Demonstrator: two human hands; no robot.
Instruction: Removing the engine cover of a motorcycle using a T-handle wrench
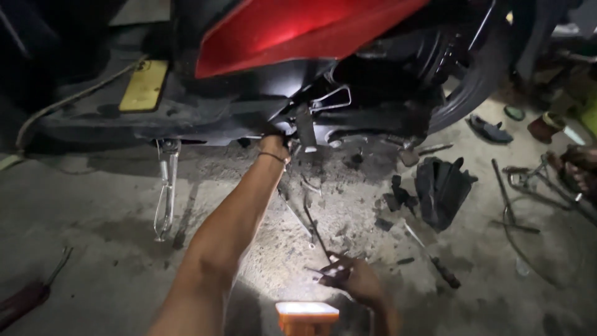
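Note:
My left arm stretches forward across the floor, and my left hand reaches up under the dark underside of a red scooter, beside a metal bracket. Its fingers are lost in the shadow there. A thin band circles that wrist. My right hand rests low on the concrete near me, fingers apart, touching thin metal rods that lie on the floor.
An orange work lamp glows at the bottom edge. The scooter's side stand is down at the left. A black plastic part, a screwdriver, cables and a red-handled tool lie around. The rear tyre is at right.

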